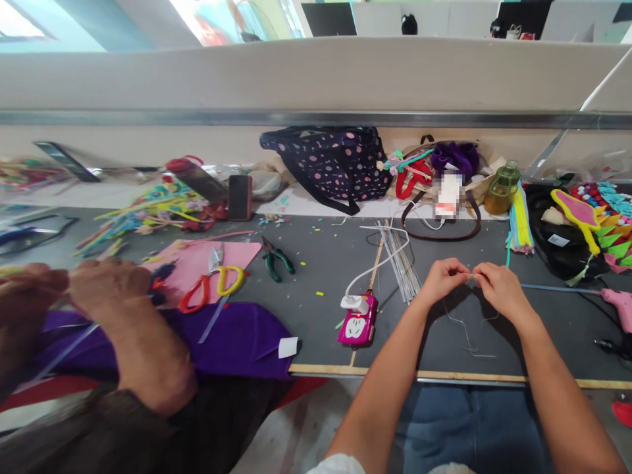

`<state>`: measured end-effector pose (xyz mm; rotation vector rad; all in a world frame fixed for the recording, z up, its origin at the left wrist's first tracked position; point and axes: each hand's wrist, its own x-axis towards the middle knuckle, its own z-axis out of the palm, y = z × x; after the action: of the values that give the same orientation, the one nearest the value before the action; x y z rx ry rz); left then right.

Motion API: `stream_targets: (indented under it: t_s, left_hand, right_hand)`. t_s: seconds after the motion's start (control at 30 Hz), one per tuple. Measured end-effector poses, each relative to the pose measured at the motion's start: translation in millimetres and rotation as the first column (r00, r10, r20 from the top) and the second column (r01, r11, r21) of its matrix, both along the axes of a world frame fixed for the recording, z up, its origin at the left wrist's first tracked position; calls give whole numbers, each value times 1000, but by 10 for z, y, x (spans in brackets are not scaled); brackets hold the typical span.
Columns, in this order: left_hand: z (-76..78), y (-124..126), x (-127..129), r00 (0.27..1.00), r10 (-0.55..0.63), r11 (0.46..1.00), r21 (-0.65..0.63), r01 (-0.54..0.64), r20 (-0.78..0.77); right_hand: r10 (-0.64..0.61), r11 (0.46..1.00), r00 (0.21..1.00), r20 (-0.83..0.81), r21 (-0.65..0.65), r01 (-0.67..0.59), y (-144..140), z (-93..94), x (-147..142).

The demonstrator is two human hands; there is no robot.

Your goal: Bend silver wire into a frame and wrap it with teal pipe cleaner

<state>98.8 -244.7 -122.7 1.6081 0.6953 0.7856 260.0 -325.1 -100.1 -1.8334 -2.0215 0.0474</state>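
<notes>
Above the dark grey table, my left hand [447,280] and my right hand [501,293] meet with fingertips pinched close together. Both seem to grip a thin bent metal wire [465,326], whose angled ends hang below the fingers toward the tabletop. A pale spot shows between the fingertips, too small to name. Just behind my right hand a narrow teal strip [508,253] stands up. A blue-grey strip [557,288] runs off to the right from near that hand. Left of my left hand lies a bundle of straight metal wires [399,260].
A magenta power socket [356,326] with a white plug lies left of my forearm. A co-worker's hands [108,283] work at left over purple cloth [241,336], near scissors [212,283] and pliers [276,259]. A pink glue gun [618,306] lies right; a green bottle [502,187] stands behind.
</notes>
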Motion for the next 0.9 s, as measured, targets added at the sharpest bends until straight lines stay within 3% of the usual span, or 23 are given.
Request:
stream_targets:
  t_s: [0.2, 0.4, 0.53, 0.67, 0.9]
  left_hand:
    - [-6, -2, 11, 998, 31, 974, -225, -16, 62]
    - [26, -13, 8, 998, 39, 942, -335, -23, 44]
    - [24, -6, 7, 998, 39, 934, -357, -16, 58]
    - [22, -4, 4, 997, 36, 938, -347, -10, 67]
    - [-45, 8, 23, 994, 65, 972, -232, -43, 88]
  right_hand:
    - [26, 990, 998, -51, 139, -18, -89, 11, 97]
    - [-63, 943, 998, 23, 330, 52, -305, 3, 29]
    - [-157, 939, 982, 108, 325, 115, -353, -3, -75]
    - [-173, 945, 977, 123, 300, 129, -323, -30, -117]
    - [-188, 949, 979, 78, 269, 161, -311, -57, -152]
